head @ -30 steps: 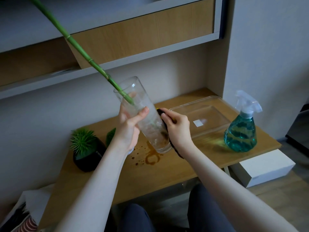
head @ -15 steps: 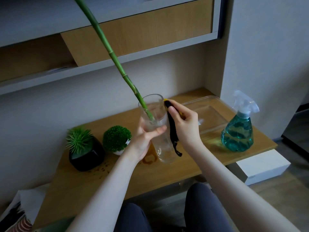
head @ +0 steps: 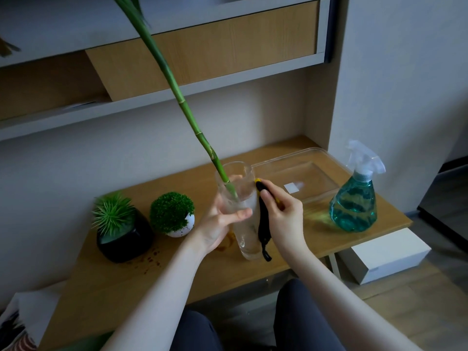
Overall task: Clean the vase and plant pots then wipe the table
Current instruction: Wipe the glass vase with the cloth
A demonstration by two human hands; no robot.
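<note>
Clear glass vase (head: 243,219) held above the wooden table (head: 121,282), about centre frame, nearly upright with its mouth leaning slightly toward 11 o'clock. A green bamboo stalk (head: 177,95) stands in it and runs out of the mouth toward 11 o'clock, past the shelf unit.

Left hand (head: 217,224) wraps the vase from its 9 o'clock side, thumb laid across the front glass, fingers curled round the back.

Right hand (head: 283,214) at the vase's 3 o'clock, fingers pressed together, pinning a dark cloth (head: 263,224) with a yellow edge flat against the glass; the cloth's tail hangs down past the vase base.

Brown stains (head: 152,259) on the table; the ring below the vase is mostly hidden, possibly still wet.

At 9 o'clock of the vase: white pot (head: 183,228) with round shrub, then black pot (head: 126,241) with spiky plant. At 3 o'clock: clear tray (head: 316,158), teal spray bottle (head: 354,201).
</note>
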